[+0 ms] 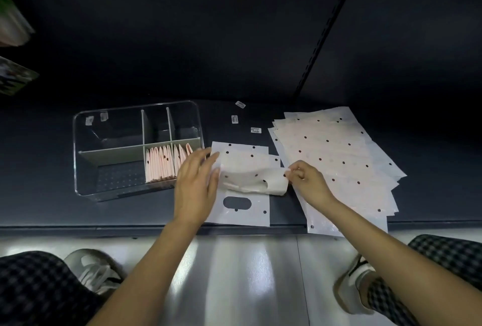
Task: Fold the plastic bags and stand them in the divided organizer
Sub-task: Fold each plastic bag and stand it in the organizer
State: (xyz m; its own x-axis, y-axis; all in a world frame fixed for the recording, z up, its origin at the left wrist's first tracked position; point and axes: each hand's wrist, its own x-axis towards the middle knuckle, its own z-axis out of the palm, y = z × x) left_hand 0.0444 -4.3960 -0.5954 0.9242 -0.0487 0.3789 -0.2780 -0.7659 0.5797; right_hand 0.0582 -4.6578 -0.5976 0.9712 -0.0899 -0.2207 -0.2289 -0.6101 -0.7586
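A white plastic bag (245, 166) with black dots and an oval handle hole lies on the dark shelf in front of me, its right side curled over toward the left. My left hand (195, 184) rests on the bag's left edge with fingers straight. My right hand (306, 182) pinches the curled right edge. A clear divided organizer (86, 174) stands to the left. Several folded pink bags (161, 166) stand upright in its front middle and front right compartments. A fanned stack of flat dotted bags (336, 158) lies to the right.
Three small barcode stickers (255, 130) lie on the shelf behind the bag. The shelf's front edge (104, 227) runs across below the organizer. My knees in checked trousers and my white shoes (96, 271) are on the glossy floor below. Packaged goods (13, 25) sit at the far left.
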